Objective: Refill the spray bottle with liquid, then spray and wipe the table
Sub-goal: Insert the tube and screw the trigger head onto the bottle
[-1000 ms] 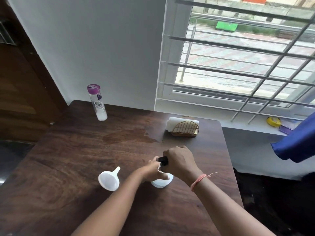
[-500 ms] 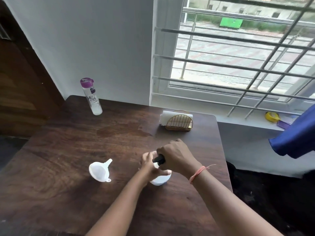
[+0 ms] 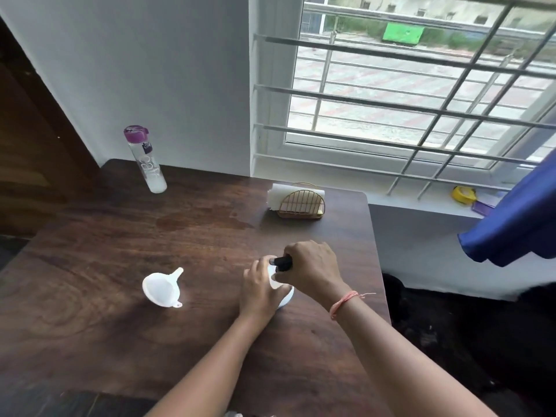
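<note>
Your left hand [image 3: 261, 291] wraps the upright white plastic spray bottle [image 3: 282, 291] on the dark wooden tabletop [image 3: 120, 341], right grip [image 3: 313, 267] closed over its black sprayer head [image 3: 282, 263] directly above, white plastic funnel [image 3: 162, 288] left of the bottle.

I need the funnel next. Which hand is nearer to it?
Left. The left hand grips the spray bottle just right of the funnel; the right hand sits farther right, on the bottle's top.
</note>
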The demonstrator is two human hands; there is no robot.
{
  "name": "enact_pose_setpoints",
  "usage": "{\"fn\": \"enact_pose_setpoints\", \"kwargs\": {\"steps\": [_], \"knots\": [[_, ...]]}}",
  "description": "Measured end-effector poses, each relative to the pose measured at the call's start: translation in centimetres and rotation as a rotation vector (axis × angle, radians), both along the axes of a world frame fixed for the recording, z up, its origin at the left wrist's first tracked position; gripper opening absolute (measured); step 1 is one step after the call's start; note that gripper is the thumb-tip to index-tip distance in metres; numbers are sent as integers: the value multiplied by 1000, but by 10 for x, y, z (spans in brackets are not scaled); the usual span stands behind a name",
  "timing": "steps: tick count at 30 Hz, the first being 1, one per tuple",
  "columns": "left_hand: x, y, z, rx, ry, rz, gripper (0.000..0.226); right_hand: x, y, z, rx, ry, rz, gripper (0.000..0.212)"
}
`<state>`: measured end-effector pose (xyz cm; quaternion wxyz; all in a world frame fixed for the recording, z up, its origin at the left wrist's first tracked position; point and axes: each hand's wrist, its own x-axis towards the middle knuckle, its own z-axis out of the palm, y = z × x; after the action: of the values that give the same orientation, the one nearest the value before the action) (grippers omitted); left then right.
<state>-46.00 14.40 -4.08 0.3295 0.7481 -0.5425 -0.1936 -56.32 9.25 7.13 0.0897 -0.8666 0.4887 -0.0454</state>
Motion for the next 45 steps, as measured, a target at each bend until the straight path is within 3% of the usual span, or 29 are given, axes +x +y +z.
{"fn": "enact_pose_setpoints", "kwargs": {"steps": [5,8,11,14,19,29,37,41,43,45], "knots": [[7,-7,2,86,137,-82,75,-17,-10,7,-9,30,159,34],[18,-18,10,126,37,-247,87,-29,-15,11,18,-8,184,36],[23,-25,15,198,47,-332,71,-28,-8,8,-13,-38,152,33],[14,-24,13,184,44,-288,50,-27,-2,2,-43,-55,60,33],[-4,-12,6,56,-54,-156,44,-25,7,-4,-54,-110,-101,27],[-26,3,-2,17,-48,89,40,-1,8,-5,-35,-63,-252,19],[-30,1,1,-31,-140,48,63,-2,3,0,76,-81,-393,39],[-26,-6,-1,5,-114,33,51,-12,-5,8,196,-72,-303,37],[-21,-11,-1,38,-46,33,46,-14,-9,10,231,-165,-265,32],[-11,-18,3,53,37,30,44,-15,-15,12,308,-386,-269,33]]}}
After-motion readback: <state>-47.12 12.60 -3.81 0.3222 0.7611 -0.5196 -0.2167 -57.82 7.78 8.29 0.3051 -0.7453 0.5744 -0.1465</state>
